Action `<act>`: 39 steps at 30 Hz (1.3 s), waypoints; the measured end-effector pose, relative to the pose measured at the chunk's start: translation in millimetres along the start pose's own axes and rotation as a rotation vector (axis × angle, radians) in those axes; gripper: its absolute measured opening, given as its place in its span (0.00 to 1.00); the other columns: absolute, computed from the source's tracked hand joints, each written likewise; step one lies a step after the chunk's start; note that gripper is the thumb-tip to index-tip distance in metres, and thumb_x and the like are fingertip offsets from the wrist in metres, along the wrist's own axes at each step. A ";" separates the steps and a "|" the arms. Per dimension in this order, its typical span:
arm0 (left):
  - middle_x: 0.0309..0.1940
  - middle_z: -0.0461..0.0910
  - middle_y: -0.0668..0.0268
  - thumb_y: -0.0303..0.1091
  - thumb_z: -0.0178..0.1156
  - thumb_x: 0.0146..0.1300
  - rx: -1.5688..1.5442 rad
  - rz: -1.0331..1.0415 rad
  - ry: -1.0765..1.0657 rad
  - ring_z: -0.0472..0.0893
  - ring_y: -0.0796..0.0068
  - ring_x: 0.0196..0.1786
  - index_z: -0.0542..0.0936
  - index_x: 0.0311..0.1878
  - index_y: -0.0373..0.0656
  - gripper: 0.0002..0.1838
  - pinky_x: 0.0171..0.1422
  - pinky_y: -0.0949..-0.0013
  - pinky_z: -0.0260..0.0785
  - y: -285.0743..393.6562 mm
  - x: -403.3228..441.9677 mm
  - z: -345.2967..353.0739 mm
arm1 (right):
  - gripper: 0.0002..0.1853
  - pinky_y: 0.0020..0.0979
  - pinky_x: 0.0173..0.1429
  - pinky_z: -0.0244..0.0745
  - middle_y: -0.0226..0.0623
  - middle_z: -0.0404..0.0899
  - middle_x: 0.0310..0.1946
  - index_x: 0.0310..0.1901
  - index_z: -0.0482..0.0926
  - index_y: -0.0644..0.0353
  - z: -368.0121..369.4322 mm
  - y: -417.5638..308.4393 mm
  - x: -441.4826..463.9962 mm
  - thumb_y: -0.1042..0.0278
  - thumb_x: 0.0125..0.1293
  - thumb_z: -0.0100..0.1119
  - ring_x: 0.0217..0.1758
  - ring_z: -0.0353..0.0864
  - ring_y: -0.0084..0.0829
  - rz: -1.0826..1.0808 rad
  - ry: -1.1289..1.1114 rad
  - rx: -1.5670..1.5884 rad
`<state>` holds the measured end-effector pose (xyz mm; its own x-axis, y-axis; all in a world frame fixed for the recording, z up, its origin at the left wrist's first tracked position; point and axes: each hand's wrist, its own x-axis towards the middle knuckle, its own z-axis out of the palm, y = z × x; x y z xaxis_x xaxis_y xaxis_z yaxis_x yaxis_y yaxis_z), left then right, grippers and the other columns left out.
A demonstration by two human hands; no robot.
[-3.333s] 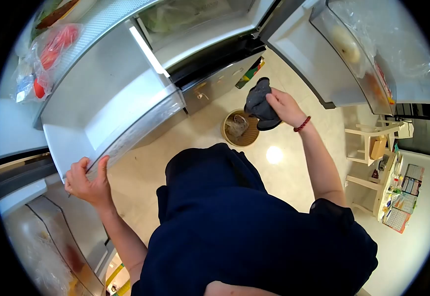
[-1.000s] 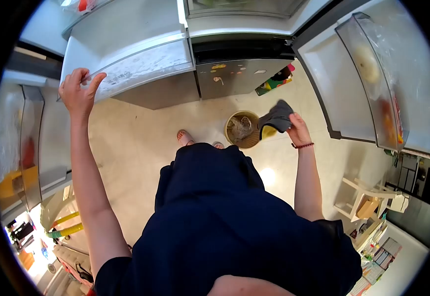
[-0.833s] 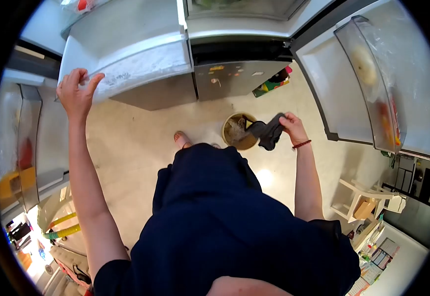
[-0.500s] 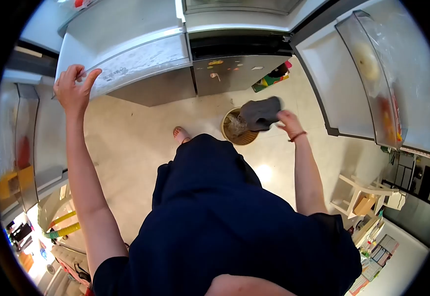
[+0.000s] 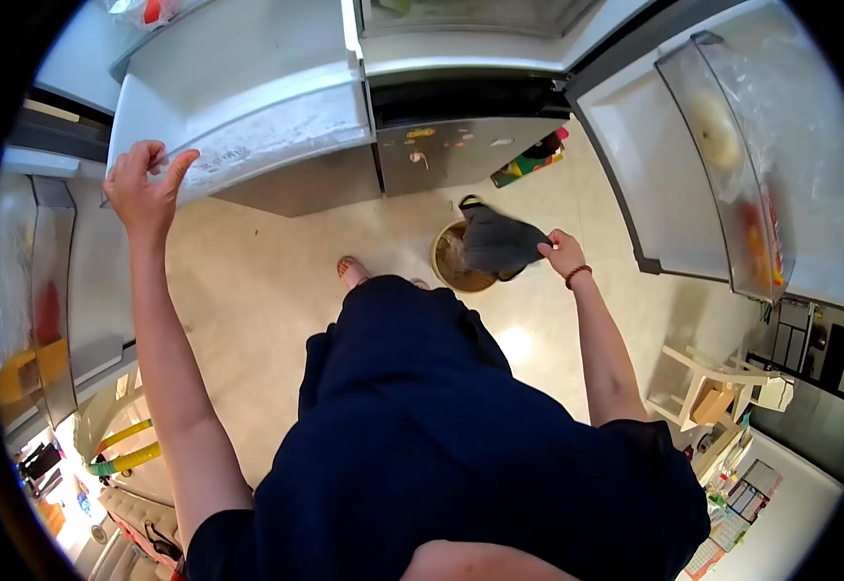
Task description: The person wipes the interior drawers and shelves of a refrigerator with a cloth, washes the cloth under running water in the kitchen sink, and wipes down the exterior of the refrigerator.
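My right hand (image 5: 564,254) pinches one end of a dark grey cloth (image 5: 502,240) with a black trim or loop at its far end. The cloth hangs spread out over a round, tan waste bin (image 5: 468,282) on the floor and covers part of its opening. Crumpled clear plastic shows inside the bin. My left hand (image 5: 146,189) is at the left front corner of a pulled-out fridge drawer (image 5: 267,145), its fingers curled over the edge and its thumb sticking out. The drawer's front panel is see-through and frosted.
Open fridge doors flank me, the right door (image 5: 625,174) with a clear shelf (image 5: 722,165) holding bagged food. A closed lower drawer (image 5: 470,150) bears small magnets. Colourful packaging (image 5: 528,167) stands beside the fridge. A white stool (image 5: 703,382) is at right.
The cloth has been bunched and now hangs more spread out, its far end swung up and left over the bin. My right hand has shifted slightly; my left hand stays at the drawer.
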<state>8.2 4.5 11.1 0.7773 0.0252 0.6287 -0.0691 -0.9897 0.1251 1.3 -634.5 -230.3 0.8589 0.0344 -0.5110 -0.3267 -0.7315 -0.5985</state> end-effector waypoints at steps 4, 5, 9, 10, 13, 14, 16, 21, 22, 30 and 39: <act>0.23 0.74 0.74 0.55 0.73 0.45 0.027 0.032 0.011 0.73 0.72 0.30 0.76 0.29 0.48 0.23 0.45 0.66 0.59 1.6 1.8 -2.2 | 0.09 0.25 0.35 0.73 0.21 0.69 0.23 0.30 0.73 0.55 -14.2 -104.8 -38.7 0.64 0.62 0.63 0.26 0.68 0.16 0.050 -0.113 0.901; 0.23 0.74 0.74 0.55 0.73 0.45 0.026 0.038 0.001 0.73 0.72 0.31 0.76 0.29 0.48 0.23 0.45 0.66 0.59 2.6 1.7 -0.3 | 0.09 0.24 0.34 0.72 0.21 0.68 0.23 0.30 0.73 0.55 -13.7 -111.3 -44.3 0.65 0.62 0.63 0.25 0.66 0.15 0.052 -0.101 0.932; 0.23 0.73 0.73 0.56 0.72 0.45 0.021 0.015 0.017 0.72 0.71 0.31 0.75 0.29 0.48 0.23 0.47 0.66 0.57 10.8 2.7 -7.6 | 0.07 0.21 0.35 0.71 0.22 0.73 0.25 0.32 0.73 0.56 -26.2 -117.6 -22.3 0.65 0.65 0.59 0.26 0.68 0.15 -0.094 -0.114 0.647; 0.23 0.72 0.72 0.56 0.72 0.45 0.026 0.021 0.018 0.72 0.71 0.31 0.75 0.29 0.47 0.24 0.46 0.66 0.57 11.1 3.4 -8.5 | 0.07 0.21 0.36 0.71 0.22 0.74 0.26 0.32 0.74 0.56 -36.8 -137.9 -32.3 0.66 0.65 0.59 0.27 0.69 0.15 -0.129 -0.128 0.679; 0.23 0.71 0.72 0.57 0.71 0.44 0.007 0.027 0.026 0.71 0.70 0.31 0.74 0.28 0.47 0.25 0.47 0.66 0.56 14.8 7.3 -10.8 | 0.05 0.23 0.47 0.71 0.28 0.78 0.34 0.38 0.75 0.61 -66.3 -196.8 -53.0 0.69 0.65 0.55 0.39 0.76 0.19 -0.260 -0.117 0.920; 0.23 0.71 0.72 0.57 0.71 0.44 0.002 0.020 0.024 0.71 0.70 0.32 0.74 0.28 0.47 0.25 0.47 0.66 0.55 16.7 7.8 -12.3 | 0.06 0.23 0.49 0.72 0.31 0.79 0.35 0.38 0.75 0.62 -78.0 -213.5 -57.7 0.68 0.64 0.55 0.40 0.77 0.21 -0.314 -0.129 0.985; 0.24 0.71 0.73 0.58 0.71 0.44 0.006 0.009 0.020 0.70 0.70 0.32 0.74 0.27 0.47 0.25 0.47 0.65 0.54 15.1 8.0 -12.7 | 0.10 0.26 0.51 0.74 0.38 0.79 0.38 0.41 0.74 0.64 -97.1 -249.4 -68.5 0.67 0.63 0.55 0.41 0.79 0.27 -0.420 -0.148 1.110; 0.24 0.70 0.73 0.61 0.68 0.44 0.023 0.012 0.054 0.69 0.69 0.31 0.72 0.26 0.49 0.25 0.46 0.64 0.54 10.1 8.0 -10.5 | 0.24 0.34 0.50 0.77 0.45 0.78 0.40 0.50 0.70 0.66 -120.7 -361.0 -87.3 0.56 0.60 0.59 0.40 0.81 0.35 -0.818 -0.191 1.203; 0.24 0.70 0.73 0.61 0.68 0.44 0.013 0.005 0.053 0.69 0.69 0.31 0.72 0.26 0.49 0.26 0.46 0.64 0.54 10.0 7.7 -11.0 | 0.25 0.36 0.53 0.76 0.46 0.78 0.42 0.53 0.69 0.66 -123.3 -384.7 -89.5 0.55 0.62 0.56 0.43 0.80 0.37 -0.868 -0.156 1.243; 0.24 0.70 0.71 0.63 0.67 0.45 -0.028 -0.016 0.059 0.69 0.68 0.32 0.73 0.27 0.48 0.27 0.46 0.62 0.54 7.9 7.3 -12.7 | 0.19 0.31 0.63 0.64 0.36 0.78 0.53 0.59 0.72 0.62 -134.6 -571.5 -104.6 0.65 0.70 0.48 0.55 0.76 0.30 -1.449 -0.265 1.050; 0.24 0.70 0.70 0.60 0.70 0.41 -0.074 -0.062 0.009 0.69 0.67 0.32 0.73 0.26 0.47 0.27 0.46 0.62 0.54 8.8 11.6 -17.9 | 0.08 0.18 0.46 0.69 0.22 0.77 0.41 0.44 0.73 0.59 -12.0 -613.5 6.2 0.72 0.65 0.60 0.42 0.73 0.12 -1.247 -0.369 0.669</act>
<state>5.4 -1.4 33.3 0.7760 0.0873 0.6246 -0.0674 -0.9732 0.2198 211.7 -193.7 141.0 0.6023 0.6393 0.4781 0.3310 0.3450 -0.8783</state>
